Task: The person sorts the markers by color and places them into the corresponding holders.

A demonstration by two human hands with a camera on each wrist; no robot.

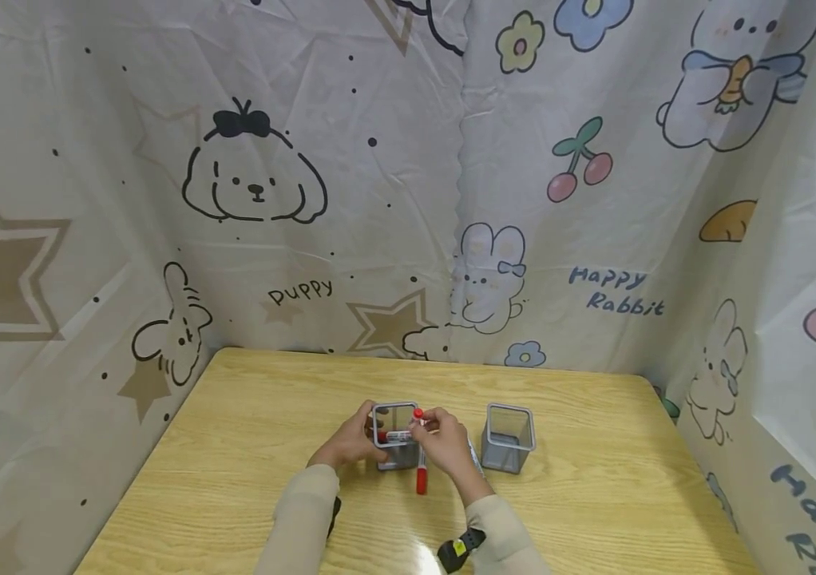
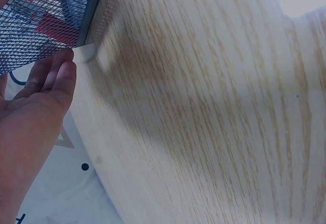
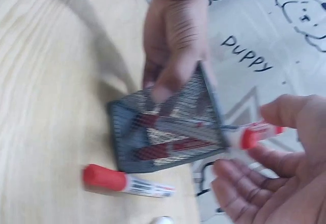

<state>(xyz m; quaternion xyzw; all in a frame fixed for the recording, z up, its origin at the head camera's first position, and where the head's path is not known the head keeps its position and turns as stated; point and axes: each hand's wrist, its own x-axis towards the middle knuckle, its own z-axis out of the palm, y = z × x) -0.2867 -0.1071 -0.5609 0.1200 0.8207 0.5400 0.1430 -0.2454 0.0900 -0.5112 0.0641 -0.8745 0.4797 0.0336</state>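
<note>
My left hand grips a grey wire-mesh pen holder from its left side. Through the mesh, red-capped markers show inside, caps toward the base. At the rim, my right hand pinches a red marker between thumb and fingers; its contact is partly blurred in the right wrist view. Another red-capped marker lies on the table close beside the holder. In the left wrist view, the fingers of the left hand rest along the mesh.
A second mesh pen holder stands to the right on the wooden table. Between it and my right wrist, a slim pale item is mostly hidden. Printed cloth hangs behind and at both sides.
</note>
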